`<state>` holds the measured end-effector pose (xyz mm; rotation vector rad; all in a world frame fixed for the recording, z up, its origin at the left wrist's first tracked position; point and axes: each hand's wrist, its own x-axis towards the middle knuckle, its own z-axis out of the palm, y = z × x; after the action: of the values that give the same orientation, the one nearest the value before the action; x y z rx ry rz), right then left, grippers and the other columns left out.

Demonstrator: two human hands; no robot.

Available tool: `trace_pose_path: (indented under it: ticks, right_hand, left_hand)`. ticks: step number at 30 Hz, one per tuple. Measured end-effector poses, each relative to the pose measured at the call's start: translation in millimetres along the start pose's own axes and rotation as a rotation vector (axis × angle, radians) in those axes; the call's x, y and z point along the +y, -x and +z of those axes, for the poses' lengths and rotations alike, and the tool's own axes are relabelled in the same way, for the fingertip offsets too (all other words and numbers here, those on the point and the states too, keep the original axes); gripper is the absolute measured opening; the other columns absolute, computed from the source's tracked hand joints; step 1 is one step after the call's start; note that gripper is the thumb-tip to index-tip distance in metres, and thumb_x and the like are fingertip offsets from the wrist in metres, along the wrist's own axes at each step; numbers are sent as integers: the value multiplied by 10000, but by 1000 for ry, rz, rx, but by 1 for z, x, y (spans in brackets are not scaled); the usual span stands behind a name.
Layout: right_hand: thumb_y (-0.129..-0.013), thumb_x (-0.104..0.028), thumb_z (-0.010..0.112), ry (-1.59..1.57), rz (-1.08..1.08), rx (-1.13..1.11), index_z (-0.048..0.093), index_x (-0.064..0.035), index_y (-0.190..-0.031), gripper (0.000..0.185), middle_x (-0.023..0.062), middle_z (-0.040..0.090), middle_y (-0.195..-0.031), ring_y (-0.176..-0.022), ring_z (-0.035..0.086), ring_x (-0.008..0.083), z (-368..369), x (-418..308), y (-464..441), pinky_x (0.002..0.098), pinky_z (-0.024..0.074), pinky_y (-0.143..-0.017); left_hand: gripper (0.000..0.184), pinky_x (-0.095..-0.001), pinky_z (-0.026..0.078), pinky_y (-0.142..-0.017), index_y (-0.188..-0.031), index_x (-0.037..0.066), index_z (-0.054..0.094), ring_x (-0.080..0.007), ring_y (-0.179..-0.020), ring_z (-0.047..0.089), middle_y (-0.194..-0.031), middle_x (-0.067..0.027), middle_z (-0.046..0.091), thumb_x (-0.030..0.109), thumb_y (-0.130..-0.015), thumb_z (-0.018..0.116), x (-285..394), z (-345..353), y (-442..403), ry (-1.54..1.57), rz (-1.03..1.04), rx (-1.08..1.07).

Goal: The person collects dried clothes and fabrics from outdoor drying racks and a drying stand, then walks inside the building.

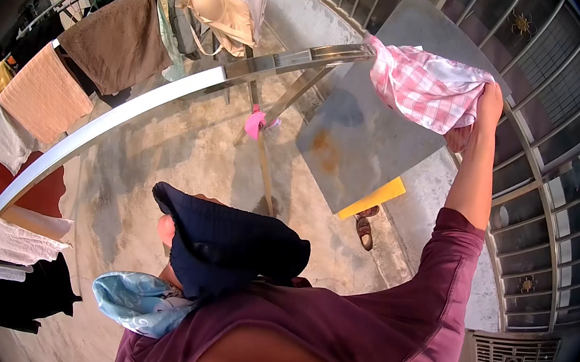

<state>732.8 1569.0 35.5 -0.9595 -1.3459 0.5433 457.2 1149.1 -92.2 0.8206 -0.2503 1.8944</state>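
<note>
My right hand (488, 108) reaches out to the far right, its fingers closed on one end of a pink-and-white checked cloth (430, 89). The other end of that cloth touches the tip of a metal rail (336, 54). Close to my body, my left hand (166, 231) shows only in part from behind a dark navy garment (238, 244), which it holds and which covers most of its fingers. A light blue patterned cloth (138, 302) hangs over my left forearm.
The curved rail carries a brown towel (118, 37), a beige bra (218, 7), a peach towel (45, 94) and a black garment (26, 291). A pink cloth knot (255, 124) is on the stand's leg. Behind are a grey board (377, 134), a yellow strip (373, 198) and barred windows (558, 92).
</note>
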Motion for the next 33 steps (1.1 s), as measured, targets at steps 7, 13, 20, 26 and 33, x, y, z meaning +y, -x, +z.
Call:
trace_pose_path:
  ticks: [7,13,20,26,33]
  right_hand:
    - [-746,-81,407,-207,-8,-310,543,-14,-920,231,27,557,-794,-712,517,110,-57,19,45,215,409,-652]
    - [-744,-190,512,15,47,-822,475,-5,-1021,335,24,533,-840,-749,494,131,-61,45,176,248,400,-711]
    - [-700,-260,671,504,-165,-1109,551,-30,-928,346,92,524,-659,-584,518,217,-38,29,263,314,417,-553]
    - [-680,-163,684,207,-50,-1205,527,-59,-1083,445,65,505,-603,-521,473,192,-5,-42,313,276,410,-537]
    - [-800,-69,551,-46,136,-1164,556,-3,-919,136,-11,540,-662,-599,442,49,-3,5,272,215,387,-543]
  left_hand:
    - [475,-433,386,-870,-1076,-56,455,-323,-970,508,-1058,-198,521,324,-793,482,10,8,-23,-88,170,174]
    - [478,-435,378,-889,-1103,-59,436,-327,-993,498,-1083,-202,508,311,-802,470,19,14,-46,-70,222,237]
    - [469,-426,378,-901,-1125,-59,418,-328,-1007,493,-1104,-205,498,295,-819,445,7,31,-57,59,66,101]
    - [437,-399,406,-870,-1087,-45,462,-295,-961,528,-1062,-178,534,304,-826,444,-2,19,-51,66,-64,166]
    - [354,-339,443,-821,-1084,-62,468,-249,-915,558,-1023,-175,551,178,-824,465,-16,15,-59,-377,-25,406]
